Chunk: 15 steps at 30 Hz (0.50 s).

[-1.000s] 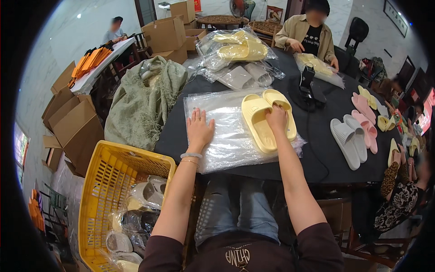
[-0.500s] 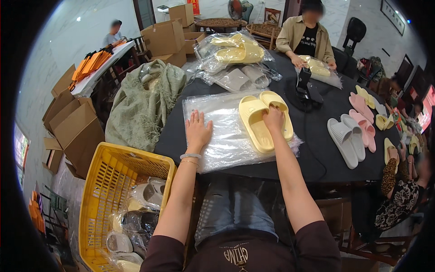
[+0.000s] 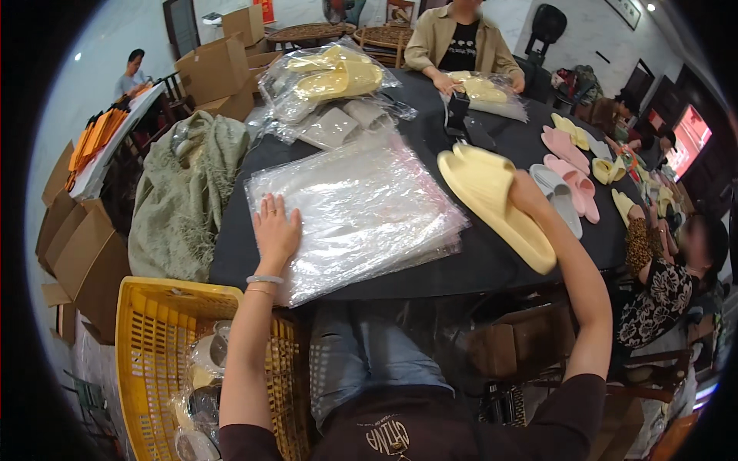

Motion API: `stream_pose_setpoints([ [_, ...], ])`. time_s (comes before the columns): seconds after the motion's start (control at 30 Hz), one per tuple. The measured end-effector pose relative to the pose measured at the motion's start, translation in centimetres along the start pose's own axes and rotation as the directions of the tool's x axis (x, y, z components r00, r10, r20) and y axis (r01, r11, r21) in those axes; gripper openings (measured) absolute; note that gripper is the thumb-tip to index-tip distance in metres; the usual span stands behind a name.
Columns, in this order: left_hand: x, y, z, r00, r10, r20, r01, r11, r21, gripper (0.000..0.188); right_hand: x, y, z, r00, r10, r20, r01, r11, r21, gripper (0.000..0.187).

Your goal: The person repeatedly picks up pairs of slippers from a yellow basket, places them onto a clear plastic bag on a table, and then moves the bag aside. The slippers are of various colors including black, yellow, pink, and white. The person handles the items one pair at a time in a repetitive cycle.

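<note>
A stack of clear plastic bags [image 3: 361,215] lies on the black-covered table in front of me. My left hand [image 3: 277,228] rests flat on its left edge with the fingers stretched out. Right of the stack, my right hand [image 3: 529,194] grips a pair of pale yellow slippers [image 3: 492,196], its fingers mostly hidden inside. The pair is turned on its side, held close above the table. Beyond it on the right, grey slippers [image 3: 560,201] and pink slippers [image 3: 573,184] lie in pairs.
Bagged yellow slippers [image 3: 338,77] are piled at the back over bagged grey ones [image 3: 330,127]. A black device [image 3: 458,115] stands before a person [image 3: 461,50] handling bagged slippers. A yellow crate [image 3: 134,338] with bagged slippers stands lower left, beside a green sack [image 3: 181,207].
My right hand has lifted the yellow slippers off the bags, tipped them sideways and carried them right. My left hand stays flat on the stack. The view has shifted right.
</note>
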<state>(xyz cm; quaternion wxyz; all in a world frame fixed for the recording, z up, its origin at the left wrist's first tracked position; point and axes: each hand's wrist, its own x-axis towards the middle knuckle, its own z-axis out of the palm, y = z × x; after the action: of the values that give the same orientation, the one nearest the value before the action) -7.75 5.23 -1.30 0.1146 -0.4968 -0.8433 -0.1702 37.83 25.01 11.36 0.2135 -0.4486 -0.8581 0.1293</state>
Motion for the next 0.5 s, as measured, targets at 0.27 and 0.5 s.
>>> stream_pose_setpoints([
  [0.27,0.3,-0.3,0.6,1.0,0.028,0.008,-0.028,0.999,0.015,0.057,-10.3,10.8,2.3,0.964,0.261,-0.058,-0.26,0.965,0.031,0.019],
  [0.5,0.3,-0.3,0.3,0.999,0.022,0.025,-0.022,0.999,0.027,0.057,-3.0,15.2,5.2,0.85,0.445,-0.283,-0.51,0.829,-0.229,0.021],
])
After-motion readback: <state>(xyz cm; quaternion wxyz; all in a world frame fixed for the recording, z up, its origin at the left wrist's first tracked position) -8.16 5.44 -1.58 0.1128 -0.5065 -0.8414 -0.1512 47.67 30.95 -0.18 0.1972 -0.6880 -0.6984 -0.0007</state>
